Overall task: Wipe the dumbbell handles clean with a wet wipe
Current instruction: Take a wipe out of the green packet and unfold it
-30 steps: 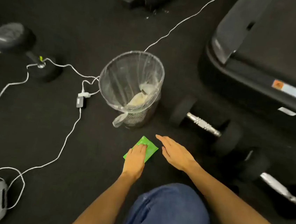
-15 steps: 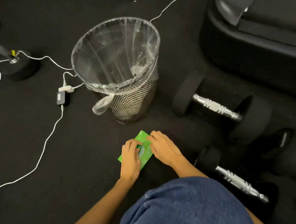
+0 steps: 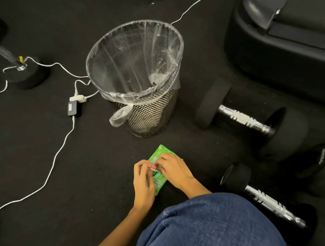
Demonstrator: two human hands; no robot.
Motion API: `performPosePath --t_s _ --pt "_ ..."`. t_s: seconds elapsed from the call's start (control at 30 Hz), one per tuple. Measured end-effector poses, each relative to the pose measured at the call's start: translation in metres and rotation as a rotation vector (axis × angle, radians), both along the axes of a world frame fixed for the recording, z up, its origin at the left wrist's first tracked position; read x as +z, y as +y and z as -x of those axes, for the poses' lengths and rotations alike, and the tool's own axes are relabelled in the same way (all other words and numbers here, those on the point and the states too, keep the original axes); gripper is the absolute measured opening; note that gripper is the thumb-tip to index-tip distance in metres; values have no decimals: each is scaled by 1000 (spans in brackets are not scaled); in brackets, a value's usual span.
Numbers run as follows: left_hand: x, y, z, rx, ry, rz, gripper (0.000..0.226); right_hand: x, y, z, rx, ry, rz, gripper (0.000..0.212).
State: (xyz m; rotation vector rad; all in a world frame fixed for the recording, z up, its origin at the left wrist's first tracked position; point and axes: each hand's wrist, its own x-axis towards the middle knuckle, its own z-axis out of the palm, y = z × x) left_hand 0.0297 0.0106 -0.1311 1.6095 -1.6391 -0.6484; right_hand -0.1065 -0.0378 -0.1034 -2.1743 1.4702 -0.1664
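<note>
Green and glossy, the wet wipe pack (image 3: 157, 169) lies flat on the floor just near of the waste bin (image 3: 140, 80). Both hands are on it: the left hand (image 3: 144, 183) has its fingers curled over the near end, holding the pack down, while the right hand (image 3: 172, 171) pinches at the pale sealing flap in the middle of the pack, fingertips bent in tight. No wipe is out yet.

The dumbbells wait to the right. One dumbbell (image 3: 244, 117) lies beside the bin with its chrome handle bare; a second dumbbell (image 3: 269, 202) lies nearer, close to the person's knee (image 3: 220, 233).

The likely trouble is the flap: if the left hand's hold is light, the whole soft pack may lift or slide with the pull instead of peeling open. A hard tug could also drag out several wipes in a clump.

The floor (image 3: 33, 159) is dark, speckled rubber matting, as in a gym. White cables (image 3: 53, 163) wander across it at left, joined at a small black adapter (image 3: 72, 108). The black base of a treadmill (image 3: 285, 55) fills the far right.
</note>
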Motion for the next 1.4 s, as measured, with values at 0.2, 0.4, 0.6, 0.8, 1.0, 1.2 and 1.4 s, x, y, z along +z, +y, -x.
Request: performPosePath --t_s 0.2,0.4,0.6,0.8,1.0,1.2,1.4 --pt "-1 2 -3 -65 36 -17 24 -6 -4 -8 16 112 -10 27" --pt "4 -1 -1 -59 70 -26 29 -2 -10 0 -54 5 -167 26" --pt "-1 -7 -6 -82 145 -120 39 4 -16 18 -514 -485 -298 35" --pt "-28 -6 -5 -207 143 -232 40 23 -28 52 -592 -709 -212 14" --pt "-35 -7 -3 -448 -501 -127 71 60 -48 92 -407 -653 -105 6" --pt "31 -29 45 -269 -235 -137 50 131 -56 137 -283 -545 -137 35" --pt "148 -81 128 -294 594 -405 62 183 -49 192 -295 -595 -149 21"
